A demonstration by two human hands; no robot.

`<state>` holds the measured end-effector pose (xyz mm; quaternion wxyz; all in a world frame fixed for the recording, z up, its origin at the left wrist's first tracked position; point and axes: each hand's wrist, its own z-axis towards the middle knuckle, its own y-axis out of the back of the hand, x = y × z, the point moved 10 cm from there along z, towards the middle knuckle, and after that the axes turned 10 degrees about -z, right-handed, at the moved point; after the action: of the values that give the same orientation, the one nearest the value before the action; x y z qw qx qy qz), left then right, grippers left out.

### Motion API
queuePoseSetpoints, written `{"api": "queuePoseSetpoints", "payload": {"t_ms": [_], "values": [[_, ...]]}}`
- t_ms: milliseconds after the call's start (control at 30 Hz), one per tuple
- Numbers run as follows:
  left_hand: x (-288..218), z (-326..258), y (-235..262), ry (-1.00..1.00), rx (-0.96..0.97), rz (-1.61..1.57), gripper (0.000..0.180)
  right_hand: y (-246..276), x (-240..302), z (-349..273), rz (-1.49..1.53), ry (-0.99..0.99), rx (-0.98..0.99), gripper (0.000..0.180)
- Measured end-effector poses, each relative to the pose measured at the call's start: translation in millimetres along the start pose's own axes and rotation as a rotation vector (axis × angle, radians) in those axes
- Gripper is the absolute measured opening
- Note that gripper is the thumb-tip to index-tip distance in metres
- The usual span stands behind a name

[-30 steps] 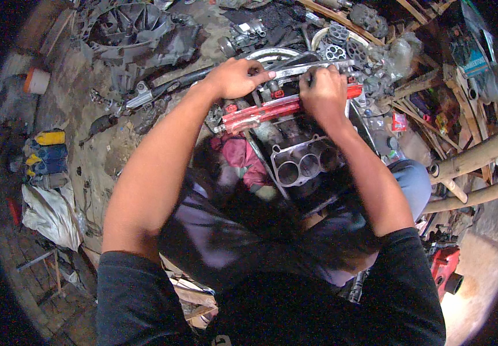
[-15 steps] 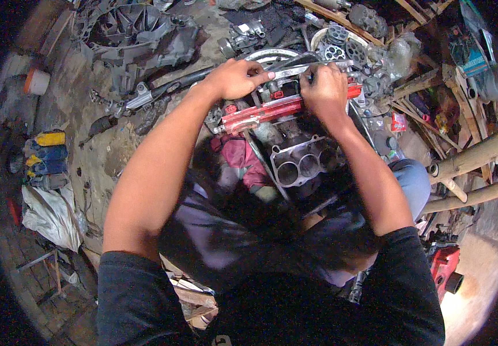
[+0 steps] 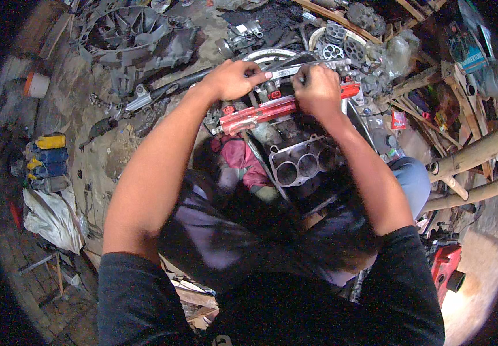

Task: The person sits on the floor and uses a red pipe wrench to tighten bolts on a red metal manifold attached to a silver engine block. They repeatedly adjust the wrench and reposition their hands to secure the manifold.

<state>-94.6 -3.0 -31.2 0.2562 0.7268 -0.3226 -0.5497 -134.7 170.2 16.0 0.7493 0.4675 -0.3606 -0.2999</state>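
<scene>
The left hand (image 3: pixel 234 79) is gripping a grey metal bar (image 3: pixel 286 70) at 12 o'clock, its grip clamped on the bar's left end. The right hand (image 3: pixel 317 89) is clenching the same bar at its right end, pressing over a red rail (image 3: pixel 260 113). Just below, toward 1 o'clock, an engine block (image 3: pixel 302 164) is showing three open bores. A pink rag (image 3: pixel 240 158) is lying beside it. At 9 o'clock, yellow and blue bottles (image 3: pixel 46 157) are lying on the floor (image 3: pixel 105 150).
</scene>
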Motion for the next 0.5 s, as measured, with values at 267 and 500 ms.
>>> {"api": "queuePoseSetpoints", "payload": {"t_ms": [267,500], "values": [[6,1,2,0.047,-0.013,-0.044,0.069,9,11,-8,-0.049,0.191,-0.211,0.017],[2,3,1,0.043,0.007,-0.029,0.066,1,6,-18,-0.005,0.206,-0.259,0.016]]}}
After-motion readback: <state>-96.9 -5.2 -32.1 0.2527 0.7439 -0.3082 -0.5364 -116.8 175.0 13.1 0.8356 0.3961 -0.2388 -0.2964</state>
